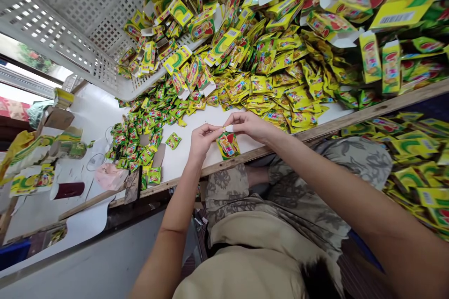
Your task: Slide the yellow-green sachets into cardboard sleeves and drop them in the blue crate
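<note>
Table: on my head feed, a white table (184, 164) runs across the middle, wooden rail (354, 116) along the near side.
Crate: white perforated crate (101, 77), upper left; cartons lie inside it and past its rim.
Carton heap: printed cartons (224, 46), yellow and green, heaped across the far side, several with white flaps sticking out.
Yellow sachets: thick bank of yellow sachets (298, 98) just beyond the hands, in front of the cartons.
Side stock: more yellow packs (424, 145) on the far right, near side of the rail.
Green sachets: pile of green sachets (129, 135) to the left, well apart from the right hand.
Right hand: right hand (250, 126) has thumb and index pinching the top of the held pack; other fingers curl, partly hidden, exact contact I can't tell.
Left hand: left hand (203, 142) pinches the same top edge, thumb against index, fingertips close to the right hand's.
Held pack: held pack (228, 145), yellow-green with red print, hangs from both hands at the rail; a white bit shows at its top. Can't tell if its lower end touches wood.
Loose one: single green sachet (173, 140) flat on the table, left of the left hand.
</note>
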Demonstrator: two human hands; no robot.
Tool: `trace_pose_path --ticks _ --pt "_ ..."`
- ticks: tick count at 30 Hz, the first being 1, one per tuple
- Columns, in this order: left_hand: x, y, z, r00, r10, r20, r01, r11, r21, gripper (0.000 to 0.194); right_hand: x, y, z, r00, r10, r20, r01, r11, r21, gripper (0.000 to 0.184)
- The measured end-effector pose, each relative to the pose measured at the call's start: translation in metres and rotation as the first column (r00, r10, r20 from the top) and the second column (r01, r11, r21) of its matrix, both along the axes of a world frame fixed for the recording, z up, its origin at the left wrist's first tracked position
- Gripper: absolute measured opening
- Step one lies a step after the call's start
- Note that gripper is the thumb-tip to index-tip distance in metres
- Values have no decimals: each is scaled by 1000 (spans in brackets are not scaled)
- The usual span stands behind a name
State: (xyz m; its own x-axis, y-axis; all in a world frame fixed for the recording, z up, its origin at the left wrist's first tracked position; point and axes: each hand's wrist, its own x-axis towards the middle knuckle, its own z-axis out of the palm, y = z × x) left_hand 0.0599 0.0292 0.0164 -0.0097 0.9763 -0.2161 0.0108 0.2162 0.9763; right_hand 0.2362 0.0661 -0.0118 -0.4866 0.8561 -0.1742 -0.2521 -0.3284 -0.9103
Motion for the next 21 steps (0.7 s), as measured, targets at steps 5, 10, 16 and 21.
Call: trace_pose_path --ticks 5,10,16,21 --pt "-9 -9 -8 995 -53 -84 63 991 121 32 8 -2 -4 998 60 -5 -59 991 121 33" --pt "-15 -13 -20 971 -65 -229 139 935 326 22 12 -7 -4 991 9 137 -66 903 425 27" --pt "-17 -19 -24 955 -32 -295 178 858 483 13 12 -14 -3 957 -111 269 -90 767 636 15" --pt "-14 -24 -26 975 -54 -216 141 900 413 13 8 -19 -5 955 -87 283 -109 787 607 18"
